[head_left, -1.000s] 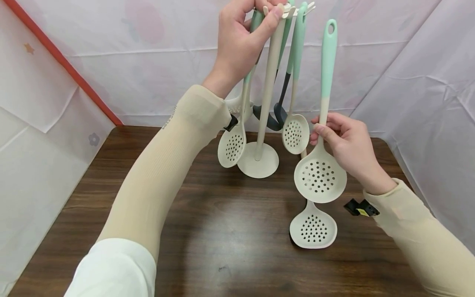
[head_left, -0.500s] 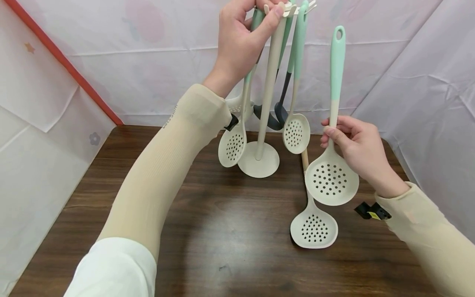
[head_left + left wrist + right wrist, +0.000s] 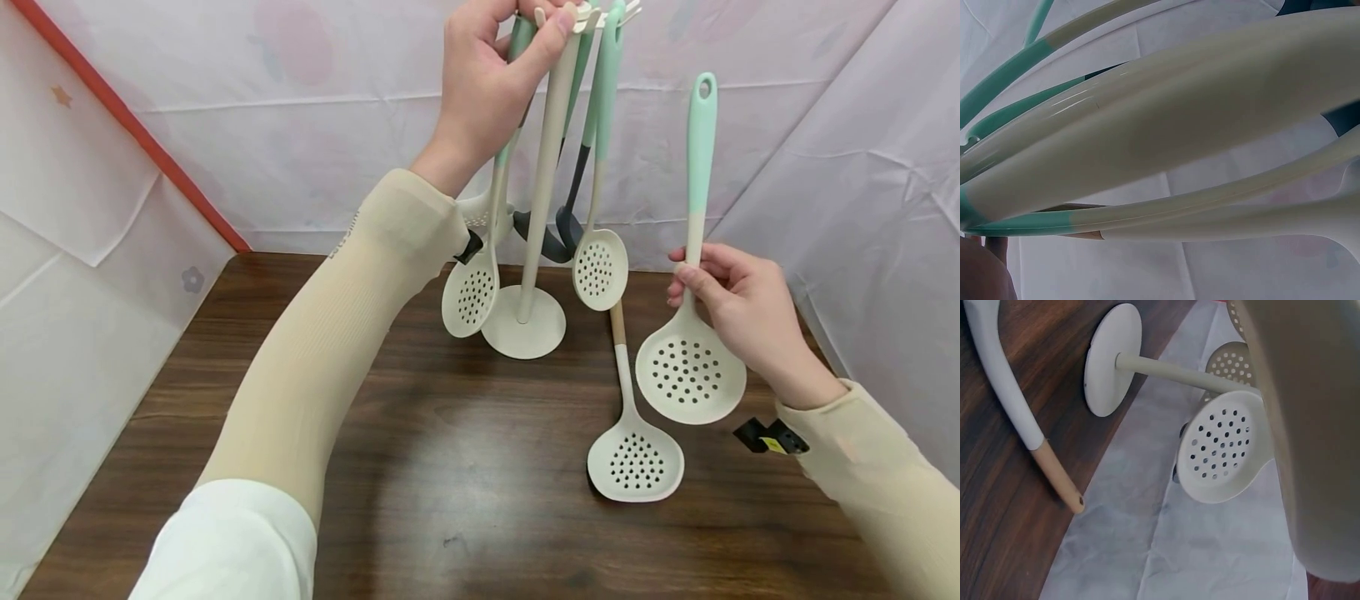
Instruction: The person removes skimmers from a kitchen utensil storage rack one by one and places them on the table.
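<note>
Staged recording booth, wrinkled pale sheets [image 3: 787, 125] hung as walls, dark wooden table [image 3: 465, 467]

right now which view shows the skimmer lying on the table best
The head view: the skimmer lying on the table shows whole, perforated bowl near, wooden-tipped handle running back under the held skimmer in the right hand. The right wrist view catches only its curved neck and wooden end. The left wrist view shows no clear sign of it.

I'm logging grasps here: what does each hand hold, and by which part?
The right hand pinches the skimmer at its lower handle. The left hand grips the top of the rack.
</note>
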